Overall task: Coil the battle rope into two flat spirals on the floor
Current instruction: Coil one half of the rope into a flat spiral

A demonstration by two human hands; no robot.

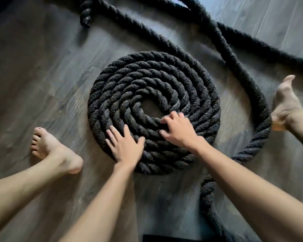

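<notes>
Grey wood-plank floor [42,67] — on it a flat black rope spiral [147,75], loose rope [243,81] beside it, a bare foot [49,147].

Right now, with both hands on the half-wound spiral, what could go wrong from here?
1. The loose rope curves close past the right foot; the foot could pin it and stall the winding.
2. It crosses itself at the top right; that crossing may snag when drawn in.
3. The left hand and right hand press only the near side of the spiral; far rings could shift.
</notes>
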